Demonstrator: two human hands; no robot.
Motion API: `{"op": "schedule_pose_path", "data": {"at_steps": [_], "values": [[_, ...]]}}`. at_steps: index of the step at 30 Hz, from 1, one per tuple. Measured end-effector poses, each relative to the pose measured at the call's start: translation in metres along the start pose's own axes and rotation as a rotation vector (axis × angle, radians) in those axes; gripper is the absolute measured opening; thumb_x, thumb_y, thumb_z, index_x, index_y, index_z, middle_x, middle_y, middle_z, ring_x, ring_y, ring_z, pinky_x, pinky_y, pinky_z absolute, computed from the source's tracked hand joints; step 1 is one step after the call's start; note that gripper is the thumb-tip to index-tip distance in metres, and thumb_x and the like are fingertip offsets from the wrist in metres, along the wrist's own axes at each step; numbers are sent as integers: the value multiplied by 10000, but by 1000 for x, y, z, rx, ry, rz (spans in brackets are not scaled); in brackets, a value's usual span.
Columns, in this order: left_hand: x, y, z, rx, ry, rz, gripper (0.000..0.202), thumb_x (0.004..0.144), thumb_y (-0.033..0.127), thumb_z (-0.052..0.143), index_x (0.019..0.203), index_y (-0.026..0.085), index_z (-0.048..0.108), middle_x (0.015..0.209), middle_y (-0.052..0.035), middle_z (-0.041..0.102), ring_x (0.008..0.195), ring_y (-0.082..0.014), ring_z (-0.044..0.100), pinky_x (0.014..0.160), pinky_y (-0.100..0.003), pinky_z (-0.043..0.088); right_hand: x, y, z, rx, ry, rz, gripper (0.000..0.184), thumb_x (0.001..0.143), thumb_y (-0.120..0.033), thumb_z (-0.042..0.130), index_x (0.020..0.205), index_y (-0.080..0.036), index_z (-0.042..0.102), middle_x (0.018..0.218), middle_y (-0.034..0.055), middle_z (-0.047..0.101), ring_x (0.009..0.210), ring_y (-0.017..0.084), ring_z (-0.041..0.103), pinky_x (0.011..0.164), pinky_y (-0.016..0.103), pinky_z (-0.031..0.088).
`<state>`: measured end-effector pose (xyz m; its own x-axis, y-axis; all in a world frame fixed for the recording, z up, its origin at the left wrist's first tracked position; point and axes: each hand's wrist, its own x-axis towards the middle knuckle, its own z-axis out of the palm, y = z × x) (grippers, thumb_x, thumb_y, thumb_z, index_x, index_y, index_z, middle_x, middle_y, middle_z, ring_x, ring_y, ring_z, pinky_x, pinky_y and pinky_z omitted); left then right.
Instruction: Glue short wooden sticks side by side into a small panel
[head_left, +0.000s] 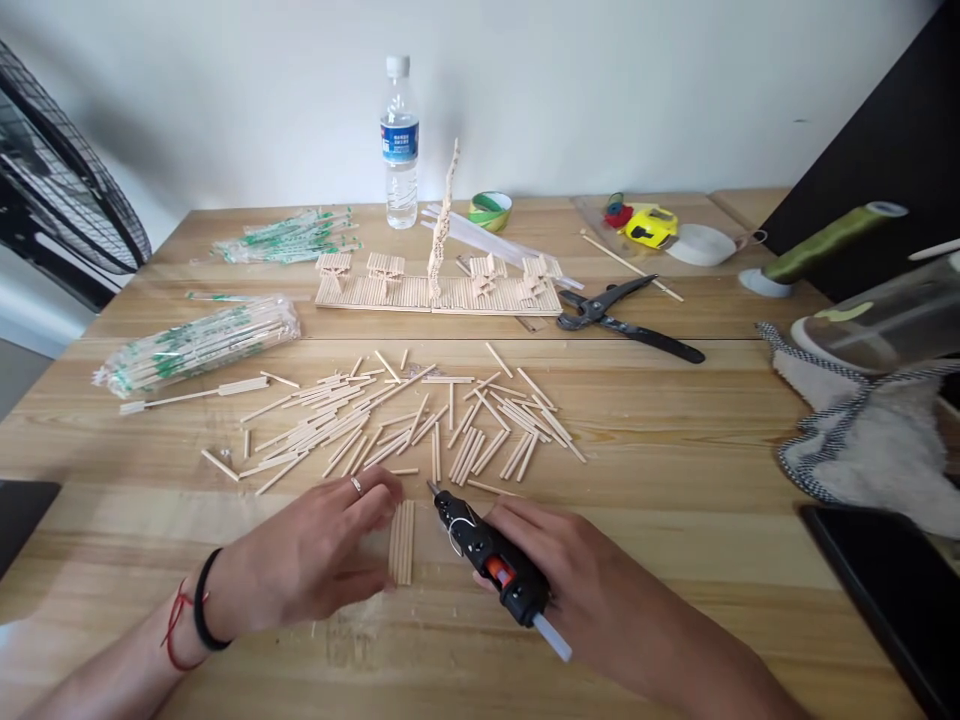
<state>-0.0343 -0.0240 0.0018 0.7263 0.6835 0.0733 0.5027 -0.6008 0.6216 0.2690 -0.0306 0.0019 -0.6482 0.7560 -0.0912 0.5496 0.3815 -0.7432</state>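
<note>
My right hand (574, 560) is closed around a black hot glue gun (474, 535), with a clear glue stick poking out of its back end. Its nozzle points away from me, just right of a small flat row of wooden sticks (403, 542) laid side by side. My left hand (322, 550) frames that row, fingers at its far end and thumb at its near end. Beyond both hands lie many loose short sticks (330, 420). Farther back stands a stick-built model (450, 295) with a long planked deck, several small roofed pieces and a tall thin spire.
Bagged sticks (202, 345) lie at left, with a fan (67, 150) beside the table. A water bottle (400, 150), green tape roll (490, 210), yellow tape measure (651, 227) and black pliers (622, 318) are at the back. A cloth (825, 420) and black phone (877, 590) lie at right.
</note>
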Motion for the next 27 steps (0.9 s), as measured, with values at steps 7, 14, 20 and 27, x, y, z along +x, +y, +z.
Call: {"op": "schedule_pose_path", "data": {"at_steps": [7,14,20,27], "values": [[1,0,-1,28,-27,-3,370,909,117,672,1165,254,442,1267,-102,666,968,-236,724,820,-334,574,-1,1,0,-1,-11,8,320,867,8,634,1087,-217,688,1084,74,783,989,274,772,868,379,631],[2,1,0,24,-13,8,378,896,120,697,1167,253,470,1274,-101,681,997,-241,737,838,-321,576,0,0,0,-32,-3,-4,326,841,34,611,1043,-215,674,1020,68,781,934,273,773,824,368,620],[2,1,-1,34,-30,9,354,909,121,681,1171,241,475,1290,-117,678,1004,-247,730,848,-335,581,1,2,1,-44,-11,-9,323,854,23,601,1064,-210,675,1050,84,785,970,282,774,849,382,629],[1,0,0,19,-38,10,338,919,111,679,1180,235,503,1348,-138,663,1079,-262,746,904,-349,600,0,0,0,-27,16,-8,300,861,3,617,1027,-241,667,992,47,783,888,257,775,785,362,632]]}}
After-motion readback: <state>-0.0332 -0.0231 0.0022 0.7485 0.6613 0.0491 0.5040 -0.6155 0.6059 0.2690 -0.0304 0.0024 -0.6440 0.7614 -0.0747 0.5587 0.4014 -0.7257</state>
